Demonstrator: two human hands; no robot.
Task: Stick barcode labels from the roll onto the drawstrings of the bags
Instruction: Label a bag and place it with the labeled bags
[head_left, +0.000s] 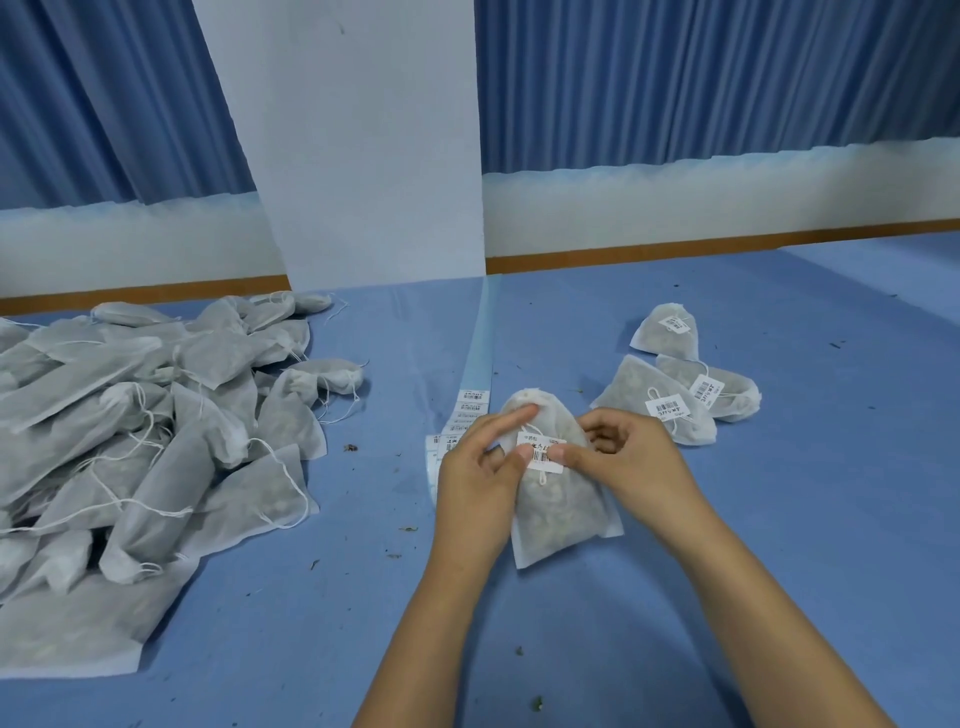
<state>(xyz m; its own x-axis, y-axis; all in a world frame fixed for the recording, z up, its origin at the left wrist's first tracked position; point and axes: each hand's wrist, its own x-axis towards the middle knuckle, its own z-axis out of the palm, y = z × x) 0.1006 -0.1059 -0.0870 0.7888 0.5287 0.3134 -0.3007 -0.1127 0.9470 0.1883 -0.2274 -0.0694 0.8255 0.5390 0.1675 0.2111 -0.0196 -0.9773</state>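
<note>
Fingers (523, 453) pinching label (543, 446), strip (475, 364) behind, bag pile (156, 415) left, labelled bags (675, 400) right

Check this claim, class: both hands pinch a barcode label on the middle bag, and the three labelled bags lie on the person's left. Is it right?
Wrong side. The head view shows the three labelled bags on the person's right. The left hand and right hand do pinch the barcode label.

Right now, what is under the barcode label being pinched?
The bag and its drawstring, whose end shows below the label. Left hand and right hand pinch it; the string beneath is covered.
</note>
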